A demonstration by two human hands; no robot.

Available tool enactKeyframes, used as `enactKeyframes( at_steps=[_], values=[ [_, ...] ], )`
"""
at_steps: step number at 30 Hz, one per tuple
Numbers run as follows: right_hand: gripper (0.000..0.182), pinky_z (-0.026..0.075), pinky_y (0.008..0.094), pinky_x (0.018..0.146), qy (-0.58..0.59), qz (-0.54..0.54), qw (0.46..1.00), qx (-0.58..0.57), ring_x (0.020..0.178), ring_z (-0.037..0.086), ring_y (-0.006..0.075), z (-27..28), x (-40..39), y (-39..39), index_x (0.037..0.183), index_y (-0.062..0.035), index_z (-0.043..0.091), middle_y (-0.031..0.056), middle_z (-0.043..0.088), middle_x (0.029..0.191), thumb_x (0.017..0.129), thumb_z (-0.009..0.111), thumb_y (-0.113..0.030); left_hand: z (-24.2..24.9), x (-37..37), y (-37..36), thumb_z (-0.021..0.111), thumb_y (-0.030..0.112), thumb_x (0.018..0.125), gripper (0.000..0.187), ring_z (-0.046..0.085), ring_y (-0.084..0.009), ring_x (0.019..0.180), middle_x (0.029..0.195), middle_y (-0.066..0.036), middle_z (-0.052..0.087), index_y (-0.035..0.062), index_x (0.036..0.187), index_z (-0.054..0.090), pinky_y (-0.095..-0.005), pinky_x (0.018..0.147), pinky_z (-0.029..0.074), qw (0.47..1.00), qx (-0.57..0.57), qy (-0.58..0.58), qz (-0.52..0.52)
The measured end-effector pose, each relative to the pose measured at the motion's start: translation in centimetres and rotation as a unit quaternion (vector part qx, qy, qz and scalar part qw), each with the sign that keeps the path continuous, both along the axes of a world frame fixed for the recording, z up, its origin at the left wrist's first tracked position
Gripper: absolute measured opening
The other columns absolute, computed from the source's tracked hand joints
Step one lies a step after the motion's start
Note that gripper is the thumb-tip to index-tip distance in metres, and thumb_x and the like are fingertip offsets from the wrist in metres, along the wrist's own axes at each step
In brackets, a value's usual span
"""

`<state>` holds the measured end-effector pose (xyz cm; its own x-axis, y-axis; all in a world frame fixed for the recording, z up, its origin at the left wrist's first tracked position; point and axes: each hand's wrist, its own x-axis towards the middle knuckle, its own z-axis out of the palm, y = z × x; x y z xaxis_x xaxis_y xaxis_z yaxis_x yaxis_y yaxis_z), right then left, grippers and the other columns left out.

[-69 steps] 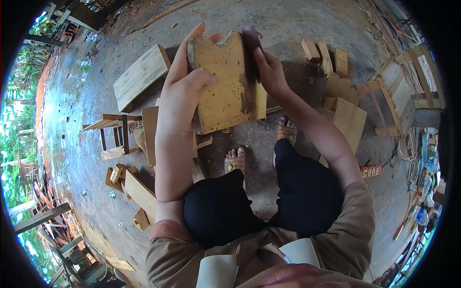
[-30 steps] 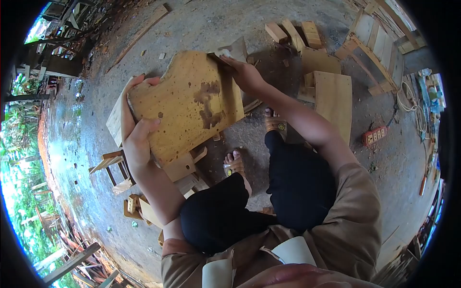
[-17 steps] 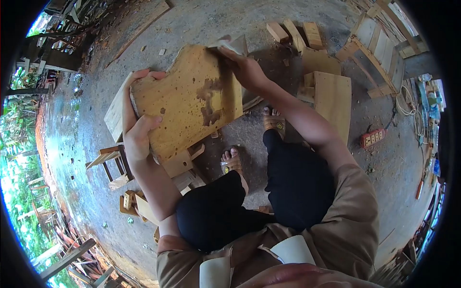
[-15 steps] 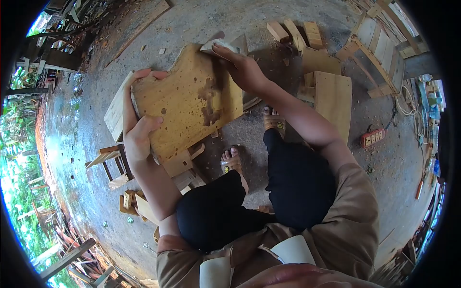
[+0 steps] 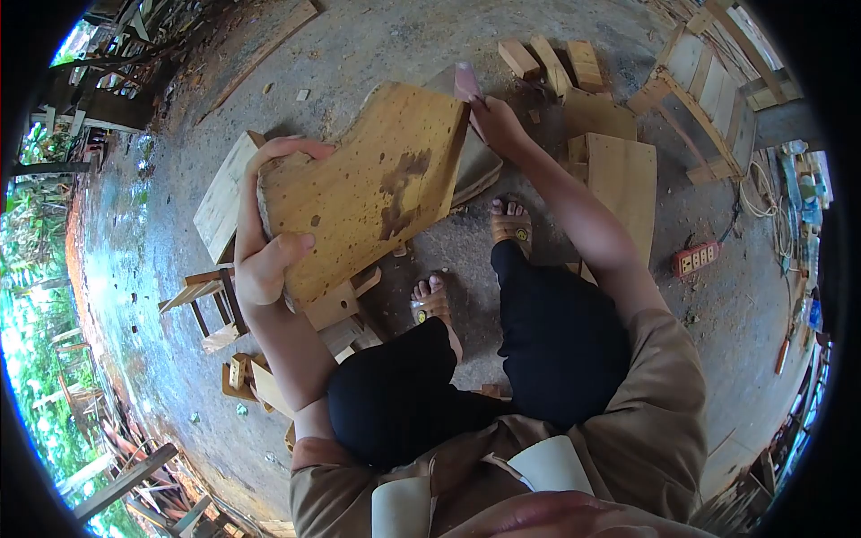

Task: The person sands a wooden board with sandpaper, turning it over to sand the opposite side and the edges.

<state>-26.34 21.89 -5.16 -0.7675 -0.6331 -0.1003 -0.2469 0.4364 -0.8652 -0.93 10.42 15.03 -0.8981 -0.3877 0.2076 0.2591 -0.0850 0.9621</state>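
My left hand is closed on the left end of a yellowish wooden board, its thumb on the top face and its fingers over the far edge. Dark stains and spots mark the board, which is tilted and has a curved cut in its far edge. At the far right corner, my right hand is closed around a thin pinkish sheet that looks like sandpaper. Another pale board shows beneath that corner, partly hidden.
Short wood blocks and a wooden panel lie to the right, beyond them a wooden frame. A red power strip rests on the concrete floor. At left are a pale board and a small wooden frame. My sandalled feet are below.
My right hand has slid right, off the board's far edge to beyond its corner, with the sheet now sticking up from the fingers. The board has tilted slightly; my left hand keeps its hold.
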Motion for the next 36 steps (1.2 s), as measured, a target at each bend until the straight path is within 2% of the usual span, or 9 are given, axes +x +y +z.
enactKeyframes(
  at_steps=[7,9,13,15,24,28,30,34,36],
  values=[
    [0.039,0.041,0.0373,0.067,0.004,-0.014,0.998,-0.067,0.070,0.055,0.0331,0.6,0.9,-0.5,0.092,0.0052,0.053,0.0210,0.056,0.074,0.090,0.039,-0.031,0.0,-0.6,-0.1,0.050,0.011,0.050,0.071,0.044,-0.0258,0.107,0.111,-0.018,0.045,-0.0046,0.118,0.034,-0.0361,0.094,0.032,0.998,-0.059,0.004,0.006],
    [0.034,0.039,0.0312,0.059,-0.012,0.012,0.992,-0.123,0.062,0.044,0.0138,5.2,3.4,0.0,0.082,0.0045,0.051,0.0067,0.049,0.063,0.090,0.043,-0.027,0.1,-0.6,-0.4,0.050,0.011,0.050,0.071,0.044,-0.0251,0.106,0.111,-0.018,0.045,-0.0045,0.117,0.034,-0.0354,0.094,0.032,0.995,-0.096,-0.006,0.019],
    [0.035,0.038,0.0292,0.059,0.000,0.024,0.982,-0.189,0.063,0.044,0.0123,1.6,2.5,-0.7,0.083,0.0035,0.052,0.0051,0.049,0.064,0.091,0.041,-0.029,0.2,-0.3,-0.5,0.050,0.012,0.050,0.071,0.043,-0.0248,0.106,0.111,-0.017,0.046,-0.0047,0.117,0.035,-0.0350,0.094,0.032,0.997,-0.075,-0.013,0.025],
    [0.041,0.041,0.0345,0.070,0.016,-0.026,0.998,-0.050,0.073,0.053,0.0246,0.0,1.4,-0.5,0.099,0.0029,0.053,0.0198,0.058,0.078,0.091,0.036,-0.034,0.1,-0.2,-0.8,0.050,0.012,0.049,0.072,0.044,-0.0255,0.106,0.111,-0.018,0.045,-0.0046,0.117,0.035,-0.0360,0.094,0.033,0.996,-0.090,-0.011,0.021],
    [0.038,0.039,0.0385,0.061,-0.124,-0.030,0.989,-0.078,0.060,0.051,0.0303,-1.2,0.5,0.5,0.077,0.0013,0.053,0.0151,0.054,0.063,0.090,0.038,-0.030,-0.3,0.1,-0.6,0.050,0.011,0.047,0.074,0.043,-0.0297,0.109,0.112,-0.021,0.045,-0.0051,0.118,0.035,-0.0399,0.095,0.033,1.000,0.014,0.000,0.010],
    [0.035,0.040,0.0396,0.062,-0.046,-0.040,0.997,-0.054,0.065,0.054,0.0348,-0.6,1.3,0.2,0.081,0.0014,0.055,0.0191,0.056,0.067,0.090,0.038,-0.028,-0.2,-0.1,-0.5,0.050,0.010,0.047,0.074,0.043,-0.0294,0.109,0.113,-0.021,0.045,-0.0054,0.118,0.035,-0.0398,0.095,0.033,1.000,-0.020,-0.004,0.002],
    [0.032,0.043,0.0407,0.066,0.096,-0.069,0.992,-0.037,0.075,0.055,0.0400,0.3,2.7,-0.2,0.095,0.0004,0.055,0.0236,0.057,0.075,0.089,0.038,-0.026,-0.3,-0.2,-0.5,0.049,0.009,0.048,0.074,0.043,-0.0288,0.110,0.114,-0.021,0.045,-0.0058,0.119,0.034,-0.0392,0.096,0.032,0.999,-0.049,0.008,-0.008],
    [0.040,0.035,0.0458,0.085,0.150,0.035,0.988,0.009,0.085,0.053,0.0411,2.9,6.6,-0.6,0.124,-0.0044,0.039,0.0265,0.056,0.082,0.088,0.037,-0.022,-0.1,-0.6,-0.7,0.047,0.010,0.048,0.075,0.042,-0.0280,0.110,0.114,-0.021,0.045,-0.0061,0.120,0.034,-0.0384,0.096,0.031,0.998,-0.057,0.006,0.017],
    [0.041,0.032,0.0468,0.088,0.104,0.041,0.994,0.007,0.089,0.052,0.0403,3.9,6.7,-0.5,0.125,-0.0050,0.038,0.0252,0.057,0.086,0.088,0.037,-0.021,0.0,-0.5,-0.9,0.047,0.010,0.047,0.075,0.042,-0.0279,0.110,0.114,-0.020,0.045,-0.0060,0.120,0.034,-0.0381,0.096,0.031,0.998,-0.047,0.000,0.029]
  ],
)
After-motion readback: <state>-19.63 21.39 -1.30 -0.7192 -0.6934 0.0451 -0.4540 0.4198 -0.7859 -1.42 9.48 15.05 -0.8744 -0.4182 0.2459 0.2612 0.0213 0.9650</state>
